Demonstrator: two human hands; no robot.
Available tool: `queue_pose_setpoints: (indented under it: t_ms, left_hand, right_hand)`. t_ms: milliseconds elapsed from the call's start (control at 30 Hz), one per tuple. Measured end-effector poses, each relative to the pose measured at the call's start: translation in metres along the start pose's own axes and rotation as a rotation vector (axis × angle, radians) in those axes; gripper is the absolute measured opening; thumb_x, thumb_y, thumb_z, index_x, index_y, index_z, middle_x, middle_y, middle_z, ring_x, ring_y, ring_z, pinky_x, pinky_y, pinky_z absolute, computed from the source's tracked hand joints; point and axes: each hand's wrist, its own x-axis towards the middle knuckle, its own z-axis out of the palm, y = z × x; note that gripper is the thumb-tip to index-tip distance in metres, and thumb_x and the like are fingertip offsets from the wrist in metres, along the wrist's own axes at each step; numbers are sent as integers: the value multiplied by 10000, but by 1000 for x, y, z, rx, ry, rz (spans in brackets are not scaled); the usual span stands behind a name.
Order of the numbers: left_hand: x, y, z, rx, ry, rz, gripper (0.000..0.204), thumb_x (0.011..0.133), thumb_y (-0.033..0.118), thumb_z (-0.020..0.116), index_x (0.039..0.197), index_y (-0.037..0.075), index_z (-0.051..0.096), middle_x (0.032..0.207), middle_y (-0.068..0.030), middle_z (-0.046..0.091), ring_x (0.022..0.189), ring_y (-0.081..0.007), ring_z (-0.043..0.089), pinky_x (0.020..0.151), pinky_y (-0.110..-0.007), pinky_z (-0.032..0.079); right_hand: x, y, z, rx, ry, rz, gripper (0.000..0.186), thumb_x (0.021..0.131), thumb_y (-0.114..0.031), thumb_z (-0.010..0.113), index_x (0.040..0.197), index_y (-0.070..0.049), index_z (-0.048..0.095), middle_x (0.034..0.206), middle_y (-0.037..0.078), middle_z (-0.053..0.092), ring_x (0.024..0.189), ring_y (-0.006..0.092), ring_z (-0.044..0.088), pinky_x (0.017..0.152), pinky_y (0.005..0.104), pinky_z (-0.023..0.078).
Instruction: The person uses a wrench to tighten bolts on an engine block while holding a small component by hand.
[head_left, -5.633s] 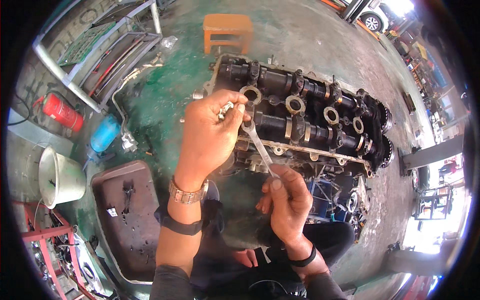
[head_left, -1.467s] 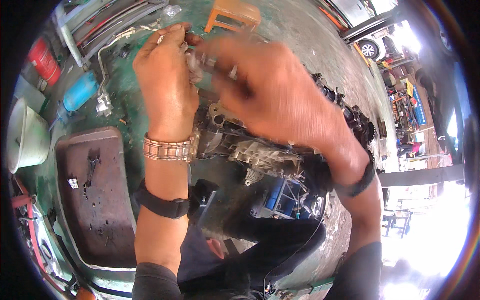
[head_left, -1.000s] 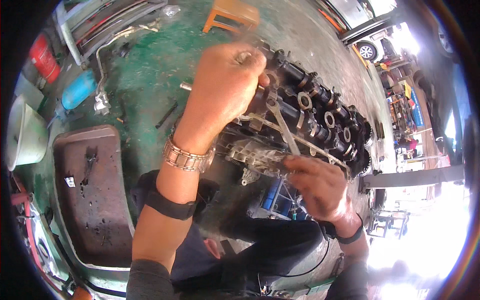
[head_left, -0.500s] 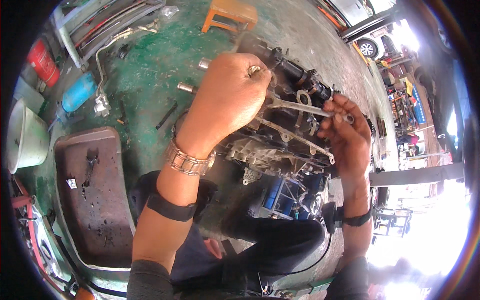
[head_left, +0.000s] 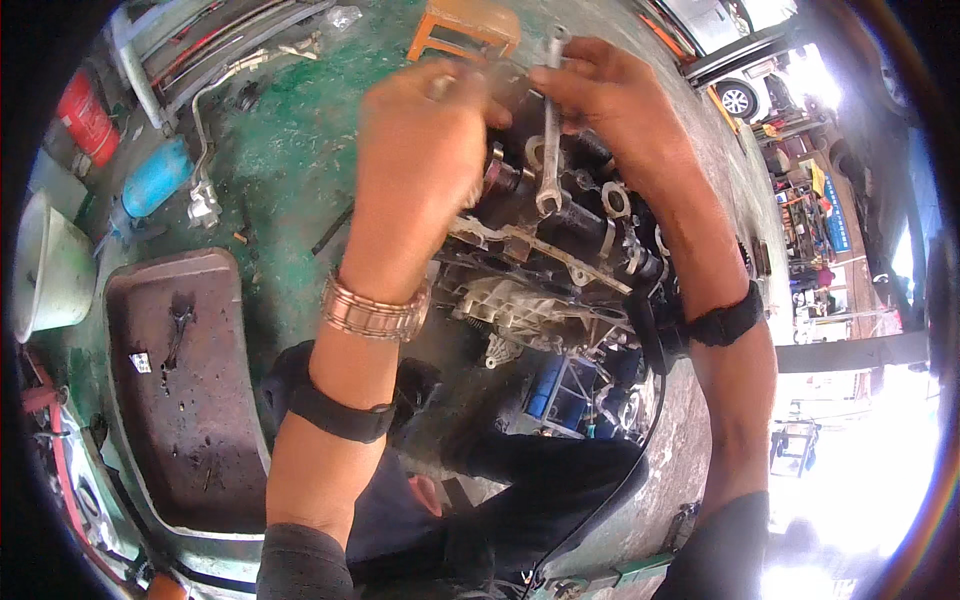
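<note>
A combination wrench [head_left: 552,130] is held between the fingers of my right hand [head_left: 620,105], its open jaw pointing down over the engine [head_left: 525,300]. Beside it, my left hand [head_left: 420,135] is closed, above the engine's far left part. Its fingertips are blurred, and whatever they may hold is hidden. The engine has a dark upper side with a ring-shaped metal piece [head_left: 616,200] and pale cast metal along its near side. Both forearms cover parts of it.
A brown oil-stained tray [head_left: 128,400] lies at the left, near a pale bucket [head_left: 60,270] and a blue cylinder [head_left: 157,180]. An orange stool [head_left: 465,22] stands beyond the engine. A black cable [head_left: 655,420] hangs from my right wrist strap.
Both hands have moved farther away over the engine, the left one also leftward. My right hand has carried the wrench leftward and turned it from roughly crosswise to nearly lengthwise.
</note>
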Motion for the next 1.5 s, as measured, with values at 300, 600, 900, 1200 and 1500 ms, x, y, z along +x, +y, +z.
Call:
queue_pose_setpoints:
  t_ms: [300,600,900,1200,1500]
  left_hand:
    - [6,13,-25,-393,221,-59,154,925,119,584,936,-20,649,761,-94,656,531,-102,536,454,-235,382]
    - [-8,13,-5,-120,-134,-149,200,923,203,631,936,8,676,784,-75,696,478,-41,467,417,-203,318]
    - [-10,5,8,107,-255,-124,237,937,214,626,997,-6,691,826,-75,708,479,-49,474,426,-214,327]
    - [-13,5,11,63,-315,-134,223,930,142,587,876,-53,682,585,-12,561,493,-85,471,468,-283,374]
    - [-13,-1,15,57,-355,-24,209,921,123,608,923,-76,672,595,-23,553,523,-62,448,480,-274,362]
  right_hand:
    - [-62,-40,43,-520,-129,-826,192,745,-51,731,916,-19,650,758,109,633,650,282,632,590,355,506]
    - [-149,-20,-36,-458,-248,-575,133,808,-70,655,933,-24,641,930,138,706,809,284,680,721,364,547]
    - [-154,9,-74,246,237,-120,80,923,-5,594,997,6,624,1150,175,670,969,210,663,890,326,509]
    - [-173,13,-34,50,171,-238,144,867,78,606,995,36,657,1137,193,676,1058,277,658,924,351,493]
    - [-172,24,-18,83,149,-275,186,856,72,637,1035,29,658,1140,206,675,1049,273,664,907,334,501]
